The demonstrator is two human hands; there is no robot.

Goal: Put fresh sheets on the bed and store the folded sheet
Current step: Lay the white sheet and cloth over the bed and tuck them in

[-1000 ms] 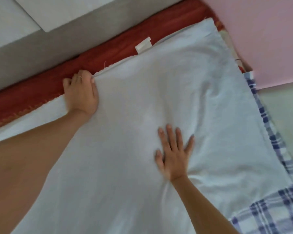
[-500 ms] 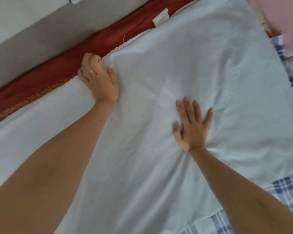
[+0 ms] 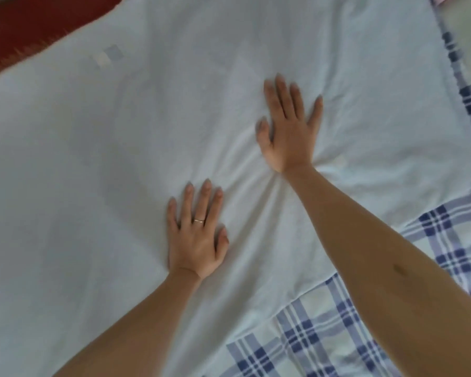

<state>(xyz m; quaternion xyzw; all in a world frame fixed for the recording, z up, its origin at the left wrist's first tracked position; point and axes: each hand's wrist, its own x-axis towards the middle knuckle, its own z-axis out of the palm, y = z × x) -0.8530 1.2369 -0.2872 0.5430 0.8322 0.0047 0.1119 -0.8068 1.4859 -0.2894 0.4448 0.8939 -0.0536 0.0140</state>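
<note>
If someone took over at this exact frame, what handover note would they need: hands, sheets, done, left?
Left hand: open, flat on the white sheet, holding nothing.
Right hand: open, flat on the same sheet, further up.
White sheet lies spread over the plaid bedding; red cover shows past its far edge.
Done: sheet laid out.
To do: smooth the creases between the hands, see to the edges, store the folded sheet, which is not in view.
</note>
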